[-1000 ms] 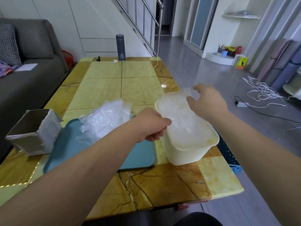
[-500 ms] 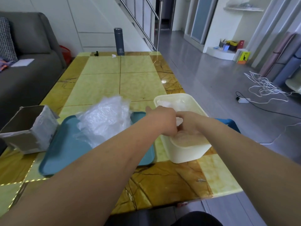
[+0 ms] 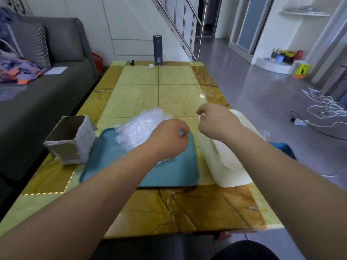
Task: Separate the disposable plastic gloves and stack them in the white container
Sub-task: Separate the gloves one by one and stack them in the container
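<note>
Left hand (image 3: pixel 169 140), curled, above tray (image 3: pixel 169 175); right hand (image 3: pixel 217 121) above white container (image 3: pixel 231 169).

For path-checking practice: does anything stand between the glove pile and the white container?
Nothing visible does. The glove pile lies on the teal tray, the white container directly right of it; only the left hand and right hand hover between.

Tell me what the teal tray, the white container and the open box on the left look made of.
Teal tray: probably plastic, matte, with smooth rounded moulded corners. White container: likely plastic, cream-white, slightly translucent, though blurred. Open box: cardboard, brown dull inside; outside seemingly wrapped in pale crinkled film.
</note>
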The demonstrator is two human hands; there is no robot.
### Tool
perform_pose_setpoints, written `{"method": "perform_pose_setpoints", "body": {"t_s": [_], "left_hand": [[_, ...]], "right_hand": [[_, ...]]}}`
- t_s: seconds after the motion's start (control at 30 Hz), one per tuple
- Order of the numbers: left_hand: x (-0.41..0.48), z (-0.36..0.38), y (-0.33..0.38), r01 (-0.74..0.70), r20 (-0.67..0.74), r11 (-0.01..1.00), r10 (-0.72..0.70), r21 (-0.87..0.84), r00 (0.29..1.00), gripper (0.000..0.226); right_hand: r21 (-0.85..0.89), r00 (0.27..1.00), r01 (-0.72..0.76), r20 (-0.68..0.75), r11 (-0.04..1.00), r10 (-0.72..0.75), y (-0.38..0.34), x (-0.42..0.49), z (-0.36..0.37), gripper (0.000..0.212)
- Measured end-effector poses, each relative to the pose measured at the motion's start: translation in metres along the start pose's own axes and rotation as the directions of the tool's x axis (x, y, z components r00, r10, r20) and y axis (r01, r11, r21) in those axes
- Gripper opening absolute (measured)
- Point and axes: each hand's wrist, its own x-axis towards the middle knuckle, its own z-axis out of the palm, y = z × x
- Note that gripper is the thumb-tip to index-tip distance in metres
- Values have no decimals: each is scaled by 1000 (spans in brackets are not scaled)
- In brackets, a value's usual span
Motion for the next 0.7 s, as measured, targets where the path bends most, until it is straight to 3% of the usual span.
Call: {"method": "perform_pose_setpoints", "body": {"t_s": [0.07, 0.17, 0.43, 0.53, 0.7], "left_hand": [[-15, -11, -33, 62, -3, 997, -62, 55, 998, 27], [-37, -24, -79, 157, 19, 978, -161, 138, 987, 31], [-57, -20, -140, 235, 120, 940, -270, 247, 955, 63], [-58, -10, -151, 199, 110, 948, -231, 249, 967, 56], [-58, 4, -161, 186, -34, 949, -184, 256, 982, 30]], "right_hand": [[163, 995, 83, -66, 983, -73, -32, -4, 21, 45], [403, 990, 137, -30, 905, -136, -71, -12, 65, 41], [398, 973, 94, 157, 913, -169, -92, -5, 150, 49], [465, 978, 54, 154, 883, -141, -92, -6, 163, 48], [548, 988, 16, 119, 836, -97, -84, -10, 174, 45]]}}
